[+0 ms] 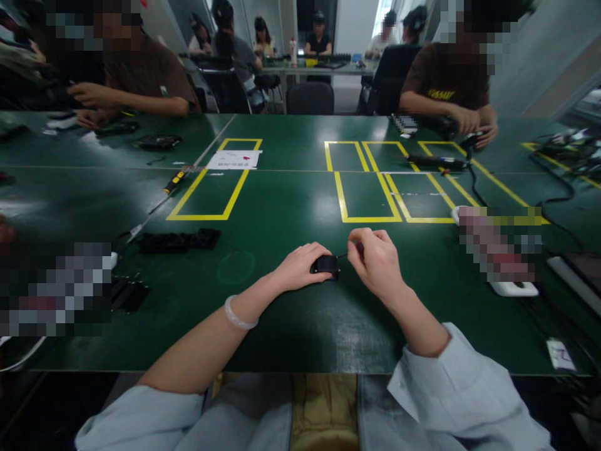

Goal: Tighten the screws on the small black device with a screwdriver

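Green table [291, 326] fills most of my view, with yellow tape boxes [370, 197] beyond my hands. My left hand [298, 269] is curled over a small black part [325, 265], pressing it flat; my fingers hide most of it, so honestly can't tell what it is. Its long side runs left-right between my hands. My right hand [375, 260] pinches a thin dark tool [350, 252] whose tip points left at the part, handle buried in my fist.
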